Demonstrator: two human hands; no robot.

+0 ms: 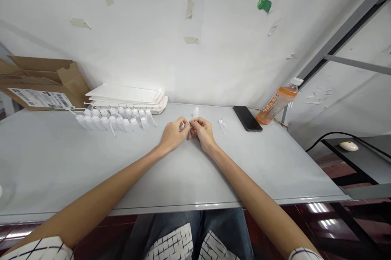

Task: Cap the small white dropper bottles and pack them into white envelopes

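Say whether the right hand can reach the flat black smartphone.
Probably yes: the right hand lies near the flat black smartphone, and only a small white plastic piece sits between them.

L hand [173, 134] & R hand [202, 133] meet mid-body, both pinching.

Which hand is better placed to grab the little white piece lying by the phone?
Probably the right hand: the small white piece lies just past it, while the left hand sits farther away.
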